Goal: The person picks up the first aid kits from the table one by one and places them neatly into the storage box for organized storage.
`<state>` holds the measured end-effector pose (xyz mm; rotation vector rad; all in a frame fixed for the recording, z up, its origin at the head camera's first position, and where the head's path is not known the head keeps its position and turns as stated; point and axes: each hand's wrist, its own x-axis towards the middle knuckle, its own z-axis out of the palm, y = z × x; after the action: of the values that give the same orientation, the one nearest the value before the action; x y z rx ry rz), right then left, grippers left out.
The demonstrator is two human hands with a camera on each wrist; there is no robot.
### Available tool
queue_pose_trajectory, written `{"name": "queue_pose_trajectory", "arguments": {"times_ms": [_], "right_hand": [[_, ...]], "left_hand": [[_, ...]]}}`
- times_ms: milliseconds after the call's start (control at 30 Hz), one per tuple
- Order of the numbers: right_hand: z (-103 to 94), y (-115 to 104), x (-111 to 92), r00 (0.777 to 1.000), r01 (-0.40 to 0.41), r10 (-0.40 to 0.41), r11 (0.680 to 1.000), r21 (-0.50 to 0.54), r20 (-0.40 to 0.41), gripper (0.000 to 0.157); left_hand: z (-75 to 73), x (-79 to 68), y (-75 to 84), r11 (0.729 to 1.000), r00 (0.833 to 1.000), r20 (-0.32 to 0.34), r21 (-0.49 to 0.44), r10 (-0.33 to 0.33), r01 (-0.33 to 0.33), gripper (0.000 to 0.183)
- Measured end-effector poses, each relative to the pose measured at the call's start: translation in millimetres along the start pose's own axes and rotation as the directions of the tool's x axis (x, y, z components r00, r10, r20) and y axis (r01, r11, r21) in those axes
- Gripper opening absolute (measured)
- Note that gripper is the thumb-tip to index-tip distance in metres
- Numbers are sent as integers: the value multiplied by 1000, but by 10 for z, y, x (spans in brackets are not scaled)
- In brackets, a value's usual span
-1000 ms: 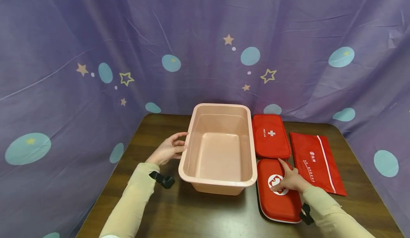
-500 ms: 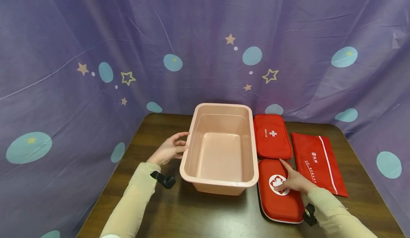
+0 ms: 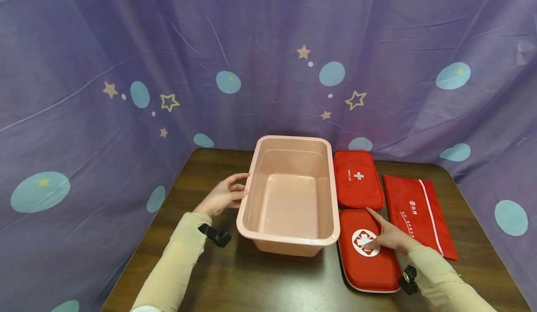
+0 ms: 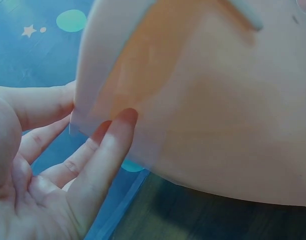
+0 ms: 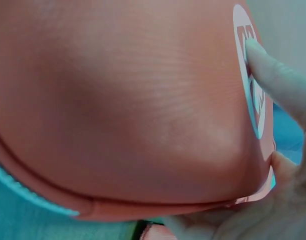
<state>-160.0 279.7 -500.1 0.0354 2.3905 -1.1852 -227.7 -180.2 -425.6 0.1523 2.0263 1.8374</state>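
Note:
A pale pink rectangular plastic basin [image 3: 289, 239] stands on the table. At its left side is my left hand [image 3: 221, 196], fingertips touching the rim and outer wall. In the left wrist view, the fingers of my left hand [image 4: 68, 165] lie against the basin wall [image 4: 233, 110]. My right hand [image 3: 392, 237] rests on a red hard-shell first-aid case [image 3: 369, 272], thumb on its white round emblem, index finger stretched to its far edge. The right wrist view has the thumb of my right hand [image 5: 280, 82] across the emblem; the other fingers, by the edge of the case [image 5: 133, 115], are partly hidden.
A red soft first-aid pouch [image 3: 358, 181] with a white cross lies right behind the case, beside the basin. Further right lies a flat red zip bag [image 3: 415, 214] with white lettering. A purple patterned curtain [image 3: 268, 69] hangs behind the brown wooden table [image 3: 272, 284].
The head view has drifted slightly, shifting the scene a little to the right. Both hands stay where they were on the basin and the case.

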Motion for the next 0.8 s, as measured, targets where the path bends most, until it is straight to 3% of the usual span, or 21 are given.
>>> {"name": "queue_pose_trajectory", "arguments": {"times_ms": [133, 267, 500, 800], "right_hand": [[-28, 46, 4, 999, 17, -18, 1000, 19, 26, 107], [-87, 107, -4, 996, -4, -6, 994, 106, 91, 102], [-181, 274, -28, 977, -38, -31, 950, 311, 212, 98], [-182, 424, -18, 965, -35, -79, 907, 420, 252, 94]], "left_hand": [[-6, -16, 2, 1000, 1000, -1, -5, 3, -3, 62], [-8, -28, 3, 1000, 1000, 2, -5, 16, -16, 62], [1, -23, -16, 1000, 1000, -2, 3, 13, -13, 61], [2, -12, -45, 1000, 1000, -11, 1, 18, -18, 60]]}}
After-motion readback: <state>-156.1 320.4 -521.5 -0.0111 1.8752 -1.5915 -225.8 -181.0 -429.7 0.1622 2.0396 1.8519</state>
